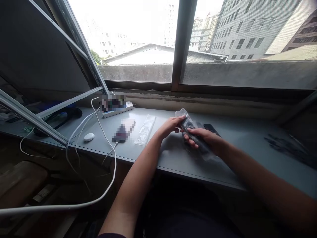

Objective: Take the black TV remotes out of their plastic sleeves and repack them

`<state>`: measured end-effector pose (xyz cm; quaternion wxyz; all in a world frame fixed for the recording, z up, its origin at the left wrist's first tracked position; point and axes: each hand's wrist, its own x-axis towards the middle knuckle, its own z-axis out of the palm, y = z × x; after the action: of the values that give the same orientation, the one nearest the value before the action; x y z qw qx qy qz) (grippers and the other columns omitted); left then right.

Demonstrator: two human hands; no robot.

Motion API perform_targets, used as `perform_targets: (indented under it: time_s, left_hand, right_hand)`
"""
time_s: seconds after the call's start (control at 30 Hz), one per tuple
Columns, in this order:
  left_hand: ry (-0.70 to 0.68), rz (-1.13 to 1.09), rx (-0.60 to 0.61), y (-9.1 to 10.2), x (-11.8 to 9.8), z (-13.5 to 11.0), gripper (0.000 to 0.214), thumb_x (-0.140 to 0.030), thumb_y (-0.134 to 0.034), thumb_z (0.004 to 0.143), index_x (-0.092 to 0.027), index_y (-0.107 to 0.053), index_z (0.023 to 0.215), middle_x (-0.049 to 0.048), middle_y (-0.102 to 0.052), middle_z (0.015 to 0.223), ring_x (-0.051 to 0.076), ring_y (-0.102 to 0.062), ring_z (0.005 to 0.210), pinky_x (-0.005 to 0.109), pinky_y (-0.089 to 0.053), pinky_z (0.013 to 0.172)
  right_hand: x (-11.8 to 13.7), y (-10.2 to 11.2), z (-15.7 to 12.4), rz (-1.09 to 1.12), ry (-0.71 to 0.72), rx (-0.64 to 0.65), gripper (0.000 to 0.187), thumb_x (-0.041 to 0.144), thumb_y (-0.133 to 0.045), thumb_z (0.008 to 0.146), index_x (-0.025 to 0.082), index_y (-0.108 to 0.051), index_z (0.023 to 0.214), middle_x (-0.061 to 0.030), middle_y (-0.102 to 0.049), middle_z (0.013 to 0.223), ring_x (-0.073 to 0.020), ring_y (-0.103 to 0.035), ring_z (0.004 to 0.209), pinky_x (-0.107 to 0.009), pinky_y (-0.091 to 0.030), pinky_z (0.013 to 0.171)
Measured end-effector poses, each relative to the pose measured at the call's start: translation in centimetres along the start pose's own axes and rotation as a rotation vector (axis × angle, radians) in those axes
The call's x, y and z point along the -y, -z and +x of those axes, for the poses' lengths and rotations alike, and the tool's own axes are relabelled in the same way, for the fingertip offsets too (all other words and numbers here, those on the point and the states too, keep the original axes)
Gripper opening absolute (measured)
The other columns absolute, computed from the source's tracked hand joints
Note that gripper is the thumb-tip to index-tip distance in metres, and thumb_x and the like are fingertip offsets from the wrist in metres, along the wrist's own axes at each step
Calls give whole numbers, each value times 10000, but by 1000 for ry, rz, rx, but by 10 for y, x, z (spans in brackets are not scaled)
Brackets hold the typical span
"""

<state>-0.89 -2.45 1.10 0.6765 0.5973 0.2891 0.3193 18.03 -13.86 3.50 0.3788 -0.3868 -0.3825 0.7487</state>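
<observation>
A clear plastic bag (206, 150) with something long and dark inside is held above the table, slanting from upper left to lower right. My left hand (171, 126) pinches its upper end between thumb and fingers. Further down, my right hand (204, 137) is closed around the bag, thumb on top and fingers beneath. The kind of dark item inside cannot be made out. Just behind my right hand, a flat black object (211, 129) lies on the table, partly hidden. Left of my hands lies another clear plastic bag (145, 130), flat on the grey tabletop (170, 155).
A blurred-out phone-like object (123, 130) has a white cable (112, 172) plugged in. Nearby are a small white rounded case (88, 137) and a white power strip (119, 109). A metal frame (71, 91) slants across the left. Dark items (288, 145) lie at the right, and a window backs the table.
</observation>
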Motion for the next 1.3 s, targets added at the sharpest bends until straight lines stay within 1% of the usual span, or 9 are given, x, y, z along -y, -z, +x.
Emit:
perform_targets:
  time_s: [0.1, 0.23, 0.37, 0.5, 0.67, 0.87, 1.1, 1.17, 1.3]
  left_hand:
    - [-8, 41, -18, 1, 2, 1, 575, -727, -765, 895, -166, -699, 785, 28, -632, 736, 126, -549, 637, 278, -305, 593]
    - [-70, 37, -78, 3, 2, 4, 550, -705, -760, 903, -156, -761, 865, 19, -626, 737, 103, -493, 595, 264, -280, 566]
    - [-128, 31, -208, 2, 0, 7, 549, -699, -763, 906, -151, -789, 908, -29, -513, 646, 73, -334, 506, 280, -202, 523]
    - [-131, 30, -296, 2, -2, 6, 550, -706, -779, 901, -158, -766, 866, -13, -548, 657, 78, -377, 524, 270, -241, 531]
    - [-30, 46, -221, 1, 0, 4, 639, -786, -732, 918, -174, -668, 748, 8, -532, 612, 103, -442, 542, 265, -280, 537]
    - [-36, 27, -107, 2, 3, 7, 599, -749, -689, 952, -157, -765, 893, 9, -554, 636, 97, -406, 514, 266, -216, 517]
    - [-134, -10, -145, -1, 7, 11, 651, -783, -736, 910, -134, -781, 901, 4, -551, 654, 84, -382, 521, 278, -231, 539]
    - [-107, 29, -163, -1, 6, 10, 670, -806, -703, 923, -142, -767, 863, 4, -544, 633, 91, -392, 521, 282, -225, 543]
    - [-35, 120, -111, -3, 3, 3, 653, -793, -686, 931, -156, -732, 794, 28, -581, 636, 123, -518, 576, 279, -245, 569]
  right_hand:
    - [-1, 1, 1, 44, 26, -26, 134, 276, -727, 1059, 156, -750, 1114, -78, -747, 897, -139, -634, 618, -220, -593, 544]
    - [-2, 3, 3, 64, 25, -28, 155, 275, -731, 1057, 163, -741, 1165, -81, -757, 919, -144, -645, 624, -229, -603, 546]
    - [-4, 5, 4, 70, 35, -1, 141, 253, -755, 1043, 166, -742, 1154, -79, -763, 947, -128, -635, 624, -207, -587, 519]
    - [-3, 4, 3, 57, 40, 0, 93, 241, -768, 1038, 173, -738, 1095, -68, -747, 952, -116, -615, 632, -186, -570, 498]
    - [0, -3, 0, 65, 49, -1, 104, 238, -801, 1012, 171, -740, 1062, -70, -729, 939, -120, -601, 636, -186, -560, 487]
    - [0, -4, -1, 83, 39, -8, 101, 251, -787, 1003, 180, -746, 1060, -82, -737, 932, -134, -615, 636, -196, -562, 484]
    - [-2, 2, 3, 93, 15, -25, 108, 267, -763, 1031, 180, -742, 1092, -89, -743, 925, -135, -619, 626, -197, -563, 472]
    - [-2, 2, 3, 97, 25, -28, 88, 246, -770, 1028, 183, -739, 1081, -89, -746, 934, -134, -626, 629, -193, -564, 469]
    - [0, -1, 1, 74, 4, -19, 97, 256, -750, 1052, 168, -739, 1012, -79, -724, 846, -126, -600, 586, -190, -571, 478]
